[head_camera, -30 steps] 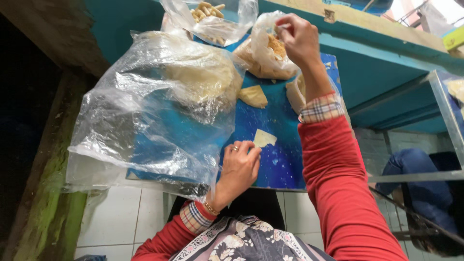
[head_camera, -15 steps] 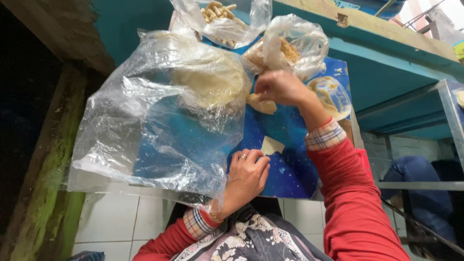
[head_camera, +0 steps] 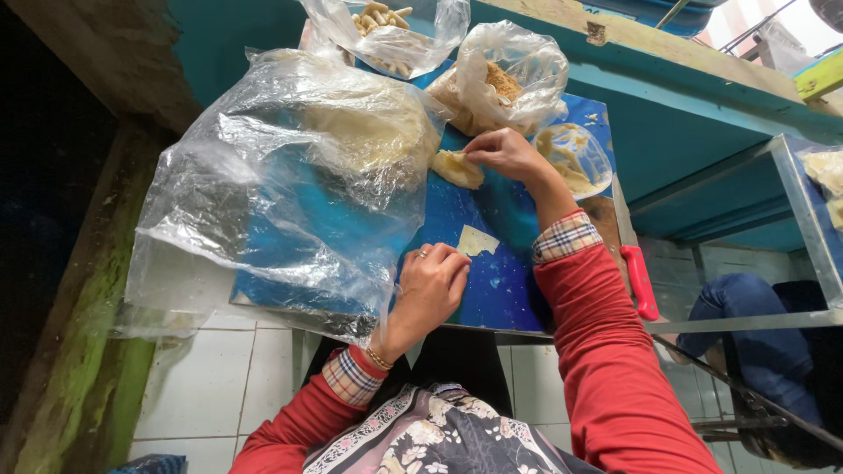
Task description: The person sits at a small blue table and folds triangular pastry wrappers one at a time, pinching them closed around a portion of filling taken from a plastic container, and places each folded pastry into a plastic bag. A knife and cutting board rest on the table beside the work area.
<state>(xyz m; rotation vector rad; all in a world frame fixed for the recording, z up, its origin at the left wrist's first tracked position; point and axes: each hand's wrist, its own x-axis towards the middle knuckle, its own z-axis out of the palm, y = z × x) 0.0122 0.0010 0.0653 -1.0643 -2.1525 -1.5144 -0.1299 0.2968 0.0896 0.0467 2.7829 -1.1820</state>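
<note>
Our right hand [head_camera: 502, 151] has its grip pinched on a soft, pale, lumpy dough piece [head_camera: 458, 168] lying on the glossy blue desk [head_camera: 505, 290]. Our left hand [head_camera: 430, 288] sits curled, grip closed on nothing, just beside a thin flat wrapper square [head_camera: 476, 240]. A crinkly clear plastic bag [head_camera: 281, 175] billows to the left.

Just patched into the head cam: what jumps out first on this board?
A big crumpled clear plastic bag sprawls over the left half of the blue board. Beyond it, the right hand pinches a pale dough piece at the board's far side, while the left hand rests near a small flat wrapper. A red handle lies at the right edge.
</note>
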